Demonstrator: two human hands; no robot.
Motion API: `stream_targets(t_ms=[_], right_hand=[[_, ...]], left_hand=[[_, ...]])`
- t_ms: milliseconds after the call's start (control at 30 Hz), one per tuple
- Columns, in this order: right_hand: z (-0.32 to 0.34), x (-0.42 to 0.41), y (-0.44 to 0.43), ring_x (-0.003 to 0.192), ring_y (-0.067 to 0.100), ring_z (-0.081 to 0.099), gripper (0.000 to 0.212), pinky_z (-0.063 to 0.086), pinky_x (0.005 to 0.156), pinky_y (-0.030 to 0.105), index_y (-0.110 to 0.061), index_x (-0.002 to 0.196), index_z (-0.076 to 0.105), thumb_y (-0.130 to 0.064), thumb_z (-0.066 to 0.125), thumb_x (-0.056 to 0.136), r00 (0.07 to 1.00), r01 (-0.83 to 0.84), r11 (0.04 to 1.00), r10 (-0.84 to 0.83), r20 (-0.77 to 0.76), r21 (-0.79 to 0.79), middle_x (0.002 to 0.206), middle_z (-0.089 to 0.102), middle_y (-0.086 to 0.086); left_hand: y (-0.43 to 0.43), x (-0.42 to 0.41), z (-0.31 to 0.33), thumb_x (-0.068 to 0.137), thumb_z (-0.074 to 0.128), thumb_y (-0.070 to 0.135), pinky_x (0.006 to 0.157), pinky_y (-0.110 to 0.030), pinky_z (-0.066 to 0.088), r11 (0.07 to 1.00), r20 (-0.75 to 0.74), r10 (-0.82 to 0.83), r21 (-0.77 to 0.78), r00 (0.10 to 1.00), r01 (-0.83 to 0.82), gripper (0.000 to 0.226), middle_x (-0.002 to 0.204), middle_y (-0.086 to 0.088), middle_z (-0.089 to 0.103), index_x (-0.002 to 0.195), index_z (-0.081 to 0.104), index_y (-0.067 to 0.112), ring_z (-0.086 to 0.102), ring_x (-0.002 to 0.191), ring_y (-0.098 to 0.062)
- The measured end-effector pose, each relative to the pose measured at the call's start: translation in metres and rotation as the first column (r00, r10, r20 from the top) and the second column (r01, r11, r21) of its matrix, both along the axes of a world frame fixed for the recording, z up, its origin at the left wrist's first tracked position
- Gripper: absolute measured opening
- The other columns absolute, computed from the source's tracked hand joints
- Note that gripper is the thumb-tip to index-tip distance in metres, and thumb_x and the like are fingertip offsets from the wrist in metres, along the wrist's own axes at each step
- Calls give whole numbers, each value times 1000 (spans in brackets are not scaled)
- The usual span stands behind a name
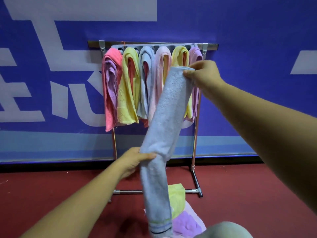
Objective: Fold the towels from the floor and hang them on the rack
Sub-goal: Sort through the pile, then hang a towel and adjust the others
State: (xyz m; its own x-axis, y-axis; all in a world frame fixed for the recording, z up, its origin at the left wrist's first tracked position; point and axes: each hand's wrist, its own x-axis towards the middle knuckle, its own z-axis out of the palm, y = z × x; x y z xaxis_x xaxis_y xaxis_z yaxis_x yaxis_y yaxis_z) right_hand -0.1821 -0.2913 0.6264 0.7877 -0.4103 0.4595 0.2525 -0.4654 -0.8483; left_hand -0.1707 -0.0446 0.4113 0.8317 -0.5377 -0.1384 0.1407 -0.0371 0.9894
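A long light-blue towel [169, 107], folded into a narrow strip, hangs in front of the metal rack [154, 44]. My right hand [204, 74] pinches its top end near the rack's right side. My left hand [135, 160] grips the strip around its middle, lower down. The striped bottom end dangles near the floor. Several folded towels hang on the rack: pink [109, 86], yellow [127, 86], blue [145, 79], pale pink [160, 69], yellow [178, 55] and purple [195, 54]. A yellow towel [176, 198] and a purple towel [185, 222] lie on the floor.
The rack stands on a red floor [60, 189] against a blue wall [248, 83] with white lettering. Its base bar [192, 191] and right foot reach forward. My knee [226, 229] shows at the bottom edge.
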Motion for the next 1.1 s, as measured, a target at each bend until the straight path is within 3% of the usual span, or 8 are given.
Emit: stream_targets(t_ms=[167,333,433,500,600,733,867,1100], right_hand=[[-50,11,-56,65,22,51,16,57,63,41,2,75,59,-5,71,67,911,263,965,-257,-323,-28,64,47,10],[-105,-16,-39,67,27,66,15,61,75,41,8,99,62,1,70,88,621,17,998,31,-783,54,86,66,21],[-107,-19,-22,65,19,61,10,59,83,40,-4,88,67,-11,72,85,722,-195,977,81,-687,-89,76,64,10],[-86,-23,-6,93,14,67,29,50,103,41,-13,104,73,-37,71,87,757,-399,900,432,-490,178,99,72,0],[-49,-33,10,119,26,63,49,48,103,39,-10,134,60,-44,47,101,586,-607,631,766,-265,483,127,67,10],[-23,-25,4,104,34,61,38,48,94,44,9,126,58,-19,59,99,642,-621,740,670,-373,258,116,65,25],[-6,-18,-11,89,32,61,59,46,83,44,17,110,61,-33,79,84,707,-560,827,508,-493,49,112,64,36],[21,-4,-59,75,26,63,15,53,68,34,1,92,62,-11,70,88,825,-451,883,468,-317,132,82,63,16]], left_hand=[[10,24,74,80,73,10,76,-27,58,989,51,20,-145,998,-13,29,102,-15,75,108,71,1,70,92,-23],[3,29,142,77,73,14,82,-31,57,987,51,-109,-112,993,115,41,106,-14,72,116,68,3,70,93,-24],[-12,21,164,83,69,14,84,-31,55,976,94,-217,-7,972,218,25,104,-9,73,108,73,15,70,94,-21],[-24,20,172,85,69,15,85,-32,54,959,102,-283,41,954,281,30,109,-8,72,115,70,18,69,98,-21],[-38,25,177,86,68,17,94,-38,50,925,101,-378,76,920,372,48,126,-13,66,133,60,18,64,111,-27],[-48,33,183,89,65,15,104,-43,43,902,109,-431,99,896,421,46,132,-17,62,134,59,16,60,118,-30],[-59,38,191,88,65,14,84,-28,54,931,174,-364,76,915,356,40,128,-16,65,128,65,14,64,111,-24],[-80,62,187,84,71,23,84,-31,54,902,131,-427,131,895,411,55,129,-17,64,130,58,-4,63,115,-28]])
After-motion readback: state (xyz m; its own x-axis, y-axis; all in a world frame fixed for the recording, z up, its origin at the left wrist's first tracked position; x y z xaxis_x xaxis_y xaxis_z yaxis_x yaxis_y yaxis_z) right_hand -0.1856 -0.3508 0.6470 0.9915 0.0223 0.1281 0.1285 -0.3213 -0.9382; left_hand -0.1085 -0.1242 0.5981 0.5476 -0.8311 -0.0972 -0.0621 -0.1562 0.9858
